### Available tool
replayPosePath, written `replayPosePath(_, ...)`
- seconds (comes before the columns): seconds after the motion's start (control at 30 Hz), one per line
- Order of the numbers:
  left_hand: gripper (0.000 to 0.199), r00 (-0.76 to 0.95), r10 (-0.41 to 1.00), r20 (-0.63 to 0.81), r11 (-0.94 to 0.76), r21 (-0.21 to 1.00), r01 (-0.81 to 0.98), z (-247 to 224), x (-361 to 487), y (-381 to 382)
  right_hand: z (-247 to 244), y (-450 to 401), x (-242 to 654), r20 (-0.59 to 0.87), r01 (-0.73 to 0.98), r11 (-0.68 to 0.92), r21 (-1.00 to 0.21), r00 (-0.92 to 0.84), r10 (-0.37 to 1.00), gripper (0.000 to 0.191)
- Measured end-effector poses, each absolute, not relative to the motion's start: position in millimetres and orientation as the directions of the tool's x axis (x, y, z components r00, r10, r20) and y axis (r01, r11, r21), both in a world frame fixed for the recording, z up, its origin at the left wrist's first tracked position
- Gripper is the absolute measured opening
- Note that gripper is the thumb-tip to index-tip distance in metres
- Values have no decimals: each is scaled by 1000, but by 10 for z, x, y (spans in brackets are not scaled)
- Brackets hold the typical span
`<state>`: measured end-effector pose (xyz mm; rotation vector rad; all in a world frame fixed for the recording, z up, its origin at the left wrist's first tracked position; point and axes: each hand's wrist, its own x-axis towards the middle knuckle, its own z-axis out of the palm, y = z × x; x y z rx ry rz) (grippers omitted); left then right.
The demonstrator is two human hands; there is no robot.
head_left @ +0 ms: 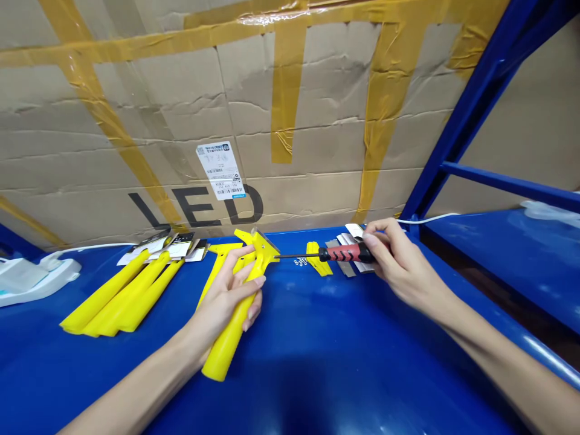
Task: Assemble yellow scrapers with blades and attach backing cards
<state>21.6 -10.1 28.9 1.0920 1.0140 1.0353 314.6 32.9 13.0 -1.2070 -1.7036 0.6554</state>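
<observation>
My left hand (233, 287) is wrapped round the handle of a yellow scraper (229, 341), its wide head tilted up and a thin blade edge at the top. In my right hand (396, 254) is a screwdriver (343, 252) with a red and black handle. Its shaft lies level and points left, the tip at the side of the scraper's head; whether it touches a screw I cannot tell. Behind my left hand lie more yellow scraper bodies (217, 260). Between the hands, small screws (300, 261) and yellow plastic pieces (319, 258) rest on the blue surface.
Several yellow scrapers (131, 290) with card-covered heads lie at the left. Grey blades and white cards (347, 254) sit near my right hand. A white power strip (40, 281) stands far left. A taped cardboard box (317, 181) walls the back; a blue metal frame (457, 121) rises at right.
</observation>
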Motion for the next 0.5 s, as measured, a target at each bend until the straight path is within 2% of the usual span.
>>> replayPosePath(0.07, 56, 202, 974, -105, 132, 983, -125, 301, 213, -107, 135, 325, 3151, 344, 438, 366, -821, -132, 930, 28)
replayPosePath(0.13, 59, 177, 980, -85, 108, 986, -126, 308, 208, -108, 149, 316, 3147, 334, 292, 405, -866, -264, 905, 33)
replayPosePath(0.2, 60, 172, 982, -79, 101, 987, -124, 306, 204, -107, 161, 310, 3134, 368, 183, 430, -884, -294, 882, 34)
replayPosePath(0.23, 59, 181, 980, -82, 104, 987, -121, 302, 204, -107, 162, 310, 3126, 382, 195, 433, -880, -251, 890, 31)
replayPosePath(0.3, 57, 198, 976, -86, 110, 988, -112, 287, 207, -109, 159, 314, 3118, 384, 329, 403, -854, -124, 915, 25)
replayPosePath(0.37, 54, 201, 976, -88, 111, 988, -107, 273, 210, -107, 157, 319, 3123, 352, 441, 358, -823, -97, 931, 28)
replayPosePath(0.43, 52, 189, 978, -85, 108, 987, -116, 267, 210, -98, 159, 319, 3133, 320, 401, 380, -834, -209, 924, 31)
replayPosePath(0.5, 51, 183, 980, -78, 104, 985, -141, 273, 208, -87, 160, 316, 3133, 342, 258, 426, -867, -313, 886, 35)
